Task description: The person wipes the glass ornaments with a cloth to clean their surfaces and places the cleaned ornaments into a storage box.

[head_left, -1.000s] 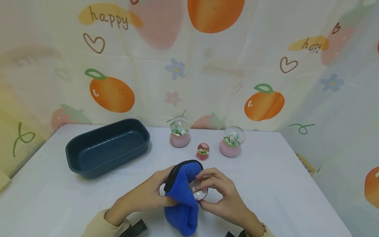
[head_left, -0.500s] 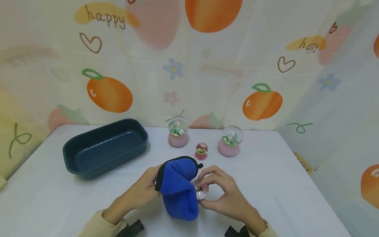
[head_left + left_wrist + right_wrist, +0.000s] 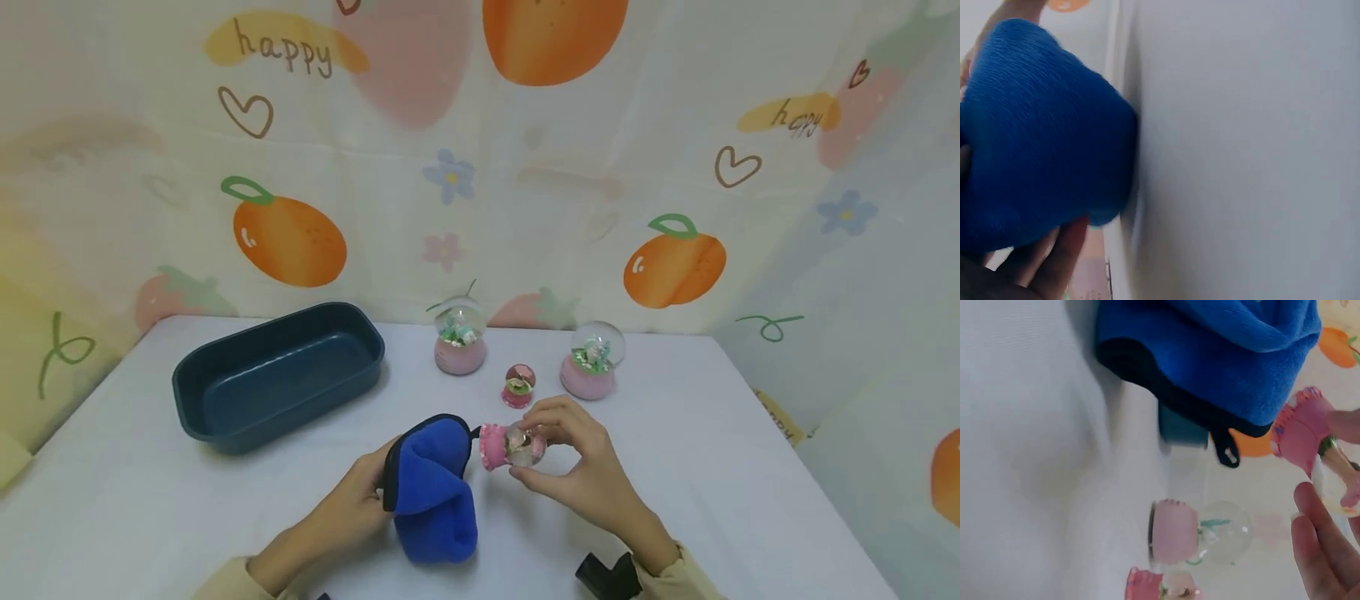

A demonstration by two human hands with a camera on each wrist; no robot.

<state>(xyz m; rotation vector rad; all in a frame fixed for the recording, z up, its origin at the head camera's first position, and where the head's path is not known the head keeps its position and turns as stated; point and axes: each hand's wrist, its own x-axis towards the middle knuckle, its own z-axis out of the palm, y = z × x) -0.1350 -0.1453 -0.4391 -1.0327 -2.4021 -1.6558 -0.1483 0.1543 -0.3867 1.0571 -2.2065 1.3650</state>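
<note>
My left hand (image 3: pixel 352 500) grips a folded blue cloth (image 3: pixel 435 508) with black edging, low over the table. In the left wrist view, the cloth (image 3: pixel 1054 137) hides much of that hand, with a few fingers (image 3: pixel 1060 259) showing beneath it. My right hand (image 3: pixel 588 467) holds a small snow globe (image 3: pixel 492 447) by its clear dome, between thumb and fingers. The globe lies tipped sideways in the air, its pink frilled base pointing left at the cloth. In the right wrist view, the pink base (image 3: pixel 1304 428) shows beside the cloth's black hanging loop (image 3: pixel 1227 449).
A dark blue rectangular tray (image 3: pixel 300 417) stands at the back left of the white table (image 3: pixel 720 500). Two larger snow globes with pink bases, one left (image 3: pixel 460 357) and one right (image 3: pixel 587 381), stand along the back. Between them sits a small red-pink globe (image 3: pixel 517 393).
The cloth has moved left, away from the small snow globe it partly covered. The globe's pink base now shows, and my right hand has tilted it sideways and raised it slightly.
</note>
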